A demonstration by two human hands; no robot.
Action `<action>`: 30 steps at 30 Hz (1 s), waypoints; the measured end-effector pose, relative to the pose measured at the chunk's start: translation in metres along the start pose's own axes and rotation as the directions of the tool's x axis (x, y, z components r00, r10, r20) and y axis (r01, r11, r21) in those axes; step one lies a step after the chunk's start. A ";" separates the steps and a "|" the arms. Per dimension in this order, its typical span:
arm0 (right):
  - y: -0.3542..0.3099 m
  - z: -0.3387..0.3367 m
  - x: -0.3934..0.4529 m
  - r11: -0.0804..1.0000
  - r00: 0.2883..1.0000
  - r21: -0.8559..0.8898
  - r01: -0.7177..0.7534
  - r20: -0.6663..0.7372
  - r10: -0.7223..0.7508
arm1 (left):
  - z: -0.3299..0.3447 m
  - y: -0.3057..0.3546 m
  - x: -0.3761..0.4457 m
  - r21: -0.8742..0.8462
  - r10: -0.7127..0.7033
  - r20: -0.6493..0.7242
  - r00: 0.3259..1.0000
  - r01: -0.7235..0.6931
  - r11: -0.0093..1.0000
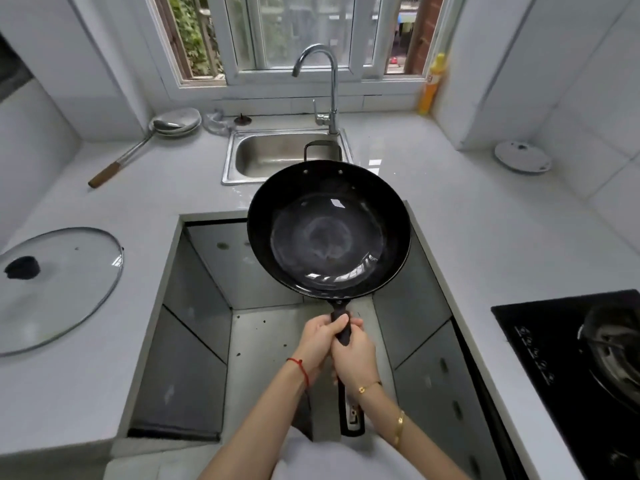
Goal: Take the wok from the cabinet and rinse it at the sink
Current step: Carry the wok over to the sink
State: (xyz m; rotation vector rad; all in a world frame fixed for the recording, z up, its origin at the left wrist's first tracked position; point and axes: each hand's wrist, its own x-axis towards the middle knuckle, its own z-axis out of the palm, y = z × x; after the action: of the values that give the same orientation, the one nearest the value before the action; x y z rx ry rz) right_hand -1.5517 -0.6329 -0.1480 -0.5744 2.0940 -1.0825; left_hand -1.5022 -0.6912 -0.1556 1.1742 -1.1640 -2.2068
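Your right hand [355,355] wraps the long black handle of the wok [329,230] from the right, fingers closed around it. Your left hand [320,336] grips the same handle just ahead of it, thumb laid over the top, so both hands touch and hold the wok together. The handle's tail runs back beneath your right wrist toward your body. Ahead of your hands, the wok's bowl is held level and open side up in the air, above the gap between the counter runs. Its far rim, with a small loop handle, overlaps the near edge of the sink [263,157]. Beyond the wok, the faucet [325,81] rises at the back right of the sink, spout curving left. Left of your hands, a glass lid [69,285] lies flat on the counter [173,188]. Farther ahead on the left, a ladle [128,157] rests with its bowl on stacked plates [187,123]. Right of your hands sits the black stove [554,344].
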 end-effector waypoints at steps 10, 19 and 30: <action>-0.058 0.006 0.124 0.989 0.977 0.101 -0.111 -0.171 0.127 | 0.003 0.066 0.139 0.062 -0.120 0.190 0.974 0.110 0.992; -0.124 0.000 0.218 0.970 0.871 0.196 -0.142 -0.441 0.216 | 0.029 0.144 0.255 0.227 -0.198 0.436 0.878 0.106 0.968; -0.131 -0.038 0.286 0.897 0.679 0.385 -0.218 -0.601 0.422 | 0.096 0.157 0.330 0.452 -0.401 0.580 0.709 0.130 0.883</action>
State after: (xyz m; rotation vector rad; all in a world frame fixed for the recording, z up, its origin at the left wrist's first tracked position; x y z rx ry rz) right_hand -1.7593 -0.8720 -0.1325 0.4132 2.4308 -1.4840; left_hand -1.7781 -0.9491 -0.1636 0.7028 -1.8786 -2.8455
